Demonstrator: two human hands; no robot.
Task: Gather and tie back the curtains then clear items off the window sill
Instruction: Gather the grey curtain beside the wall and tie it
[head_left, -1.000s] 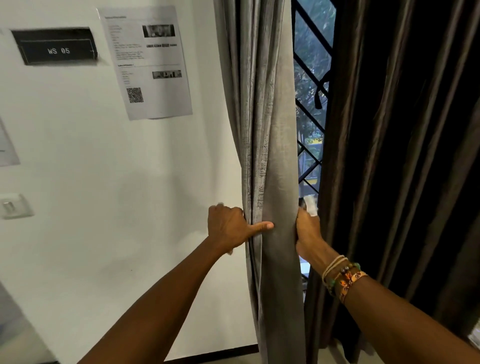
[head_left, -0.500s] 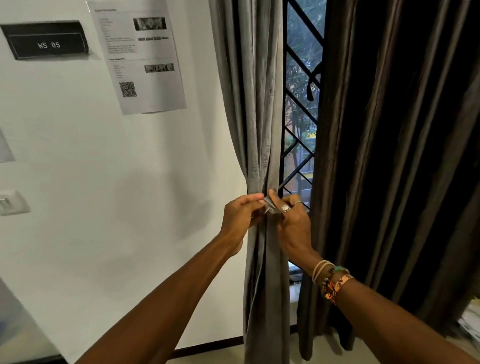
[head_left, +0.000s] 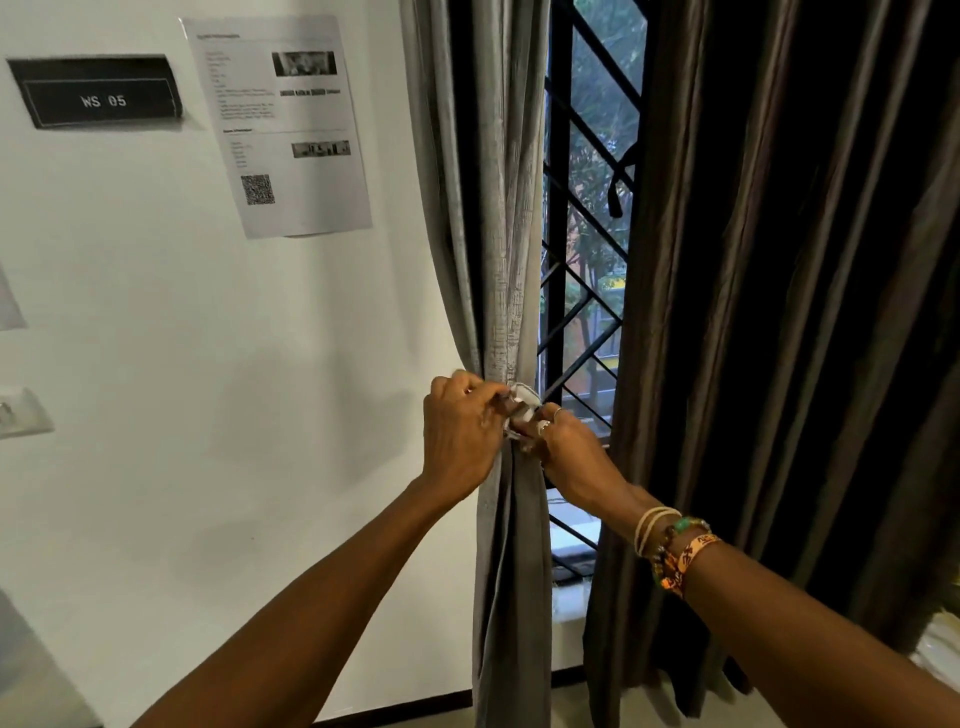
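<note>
A grey curtain (head_left: 506, 218) hangs gathered into a narrow bunch at the window's left edge. A pale tie-back strip (head_left: 522, 402) wraps it at its pinched waist. My left hand (head_left: 457, 436) pinches one end of the strip from the left. My right hand (head_left: 569, 457), wearing rings, grips the other end from the right, touching the left hand. A dark brown curtain (head_left: 789, 312) hangs ungathered to the right. A sliver of the window sill (head_left: 571, 597) shows between the two curtains; what lies on it is hidden.
A black window grille (head_left: 582, 291) fills the gap between the curtains. On the white wall to the left hang a black "WS 05" plate (head_left: 101, 96), a printed sheet (head_left: 283, 130) and a wall switch (head_left: 18, 413). A pale object (head_left: 940, 649) shows at the right edge.
One second ago my hands gripped the grey curtain from both sides. They have since come together at its front on the tie-back strip, and the bunch is pinched tighter.
</note>
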